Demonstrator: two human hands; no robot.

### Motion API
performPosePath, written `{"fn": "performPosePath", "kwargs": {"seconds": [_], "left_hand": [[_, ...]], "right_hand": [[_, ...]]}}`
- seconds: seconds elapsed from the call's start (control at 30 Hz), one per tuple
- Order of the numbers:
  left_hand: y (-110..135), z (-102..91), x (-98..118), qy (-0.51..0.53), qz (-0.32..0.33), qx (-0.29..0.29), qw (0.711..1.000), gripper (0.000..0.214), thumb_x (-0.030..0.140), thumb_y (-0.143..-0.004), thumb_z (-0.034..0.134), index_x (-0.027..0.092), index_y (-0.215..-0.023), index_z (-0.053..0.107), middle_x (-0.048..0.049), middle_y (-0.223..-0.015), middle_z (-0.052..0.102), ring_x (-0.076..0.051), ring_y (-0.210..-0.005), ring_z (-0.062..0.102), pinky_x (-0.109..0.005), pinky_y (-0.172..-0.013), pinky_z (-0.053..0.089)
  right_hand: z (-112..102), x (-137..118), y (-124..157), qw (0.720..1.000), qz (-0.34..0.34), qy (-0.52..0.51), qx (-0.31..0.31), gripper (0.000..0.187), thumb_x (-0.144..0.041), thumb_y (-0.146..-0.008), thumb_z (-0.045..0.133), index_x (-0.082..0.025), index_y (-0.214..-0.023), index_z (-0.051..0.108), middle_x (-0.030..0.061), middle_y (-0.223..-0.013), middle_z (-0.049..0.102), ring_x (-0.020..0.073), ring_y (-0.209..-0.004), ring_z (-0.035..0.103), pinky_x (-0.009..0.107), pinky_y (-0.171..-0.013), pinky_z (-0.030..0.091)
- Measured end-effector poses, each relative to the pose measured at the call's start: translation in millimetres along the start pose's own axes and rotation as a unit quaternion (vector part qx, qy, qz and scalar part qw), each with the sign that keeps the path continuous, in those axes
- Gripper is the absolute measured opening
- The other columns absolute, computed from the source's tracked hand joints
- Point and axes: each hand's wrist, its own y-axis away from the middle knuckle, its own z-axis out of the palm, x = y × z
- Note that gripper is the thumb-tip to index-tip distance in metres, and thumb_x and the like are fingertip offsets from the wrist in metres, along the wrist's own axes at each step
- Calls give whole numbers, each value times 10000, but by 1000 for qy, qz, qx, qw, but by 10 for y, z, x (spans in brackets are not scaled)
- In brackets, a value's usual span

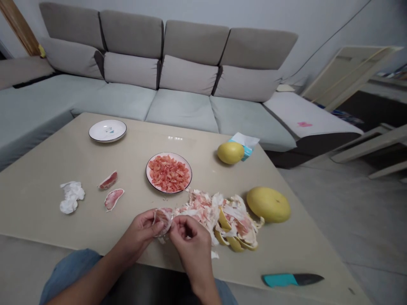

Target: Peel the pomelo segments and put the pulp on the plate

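Note:
Between the thumb and fingers of my left hand (140, 233) is a pomelo segment (163, 220), its pale membrane partly on. My right hand (192, 239) is closed in a pinch at the segment's right edge; whatever is between its fingertips is too small to make out. Just beyond, a dark-rimmed plate (148, 178) holds a heap of pink pomelo pulp (168, 173). Two more pomelo segments (113, 199) lie on the table to the left. A pile of peel and membrane (235, 222) spreads out right beside my right hand.
One whole yellow pomelo (269, 204) sits right of the peel, another (230, 152) farther back against a tissue pack (247, 144). A knife (292, 279) with a turquoise handle lies near the front right edge. Crumpled tissue (71, 197) and a white plate (107, 130) are at left.

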Motion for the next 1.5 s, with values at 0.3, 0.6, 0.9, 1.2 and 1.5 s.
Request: {"fn": "performPosePath", "kwargs": {"seconds": [0.3,0.6,0.9,1.2,1.5], "left_hand": [[-52,-27,-18,161,-30,-11,986,192,200,-784,726,144,-965,693,-55,-853,645,-161,-822,610,-300,-830,470],[-81,-169,141,240,-47,67,967,262,144,-849,635,173,-1109,645,-58,-980,667,-161,-892,659,-307,-886,511],[-50,-129,120,177,-32,62,982,239,178,-837,667,163,-1075,666,-55,-945,659,-157,-882,642,-314,-892,496],[-54,-60,72,108,-13,25,994,153,226,-840,664,147,-970,683,-66,-912,650,-176,-891,607,-290,-839,465],[-70,-86,9,182,-54,-29,981,91,200,-881,603,134,-904,662,-42,-824,606,-127,-763,570,-260,-759,473]], "right_hand": [[-15,-37,-6,994,52,-85,-49,100,-220,-700,573,-156,-638,618,-38,-529,491,91,-480,407,187,-446,343],[-113,70,-59,999,-18,-25,25,147,-249,-817,536,-168,-809,658,26,-712,645,143,-609,579,226,-554,470],[-223,445,-169,954,-94,285,-21,195,-133,-791,573,-218,-687,713,70,-727,690,211,-659,624,295,-588,446],[-19,67,-38,986,-155,-9,-62,209,-180,-861,624,-252,-1054,662,51,-1007,662,195,-927,611,320,-825,490],[82,89,50,982,-178,18,-65,157,-113,-910,489,-212,-806,555,23,-826,611,173,-796,567,301,-745,431]]}}
